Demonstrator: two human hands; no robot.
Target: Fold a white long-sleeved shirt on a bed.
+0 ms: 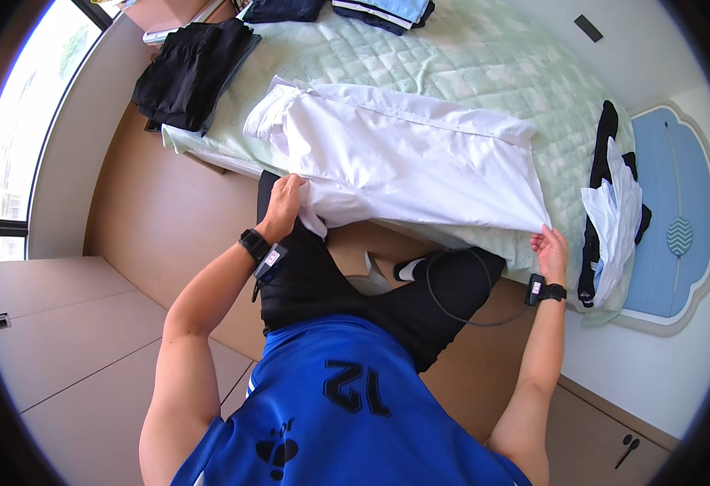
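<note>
A white button-front shirt (403, 164) lies folded lengthwise across the near side of the bed, its collar toward the left. My left hand (284, 203) grips its near edge below the collar, where part of the cloth hangs over the mattress side. At the other end, my right hand (551, 246) pinches the near corner of the hem between thumb and fingers. The cloth between both hands is drawn out along the bed edge, loose and creased on the left, flatter toward the right.
Black folded clothes (194, 73) are stacked at the bed's left corner. More folded garments (385, 12) lie at the far side. Loose white and black clothes (613, 225) rest by the blue headboard (665, 212). A light green quilted cover (470, 67) spreads over the bed. A cable (446, 307) loops over my knee.
</note>
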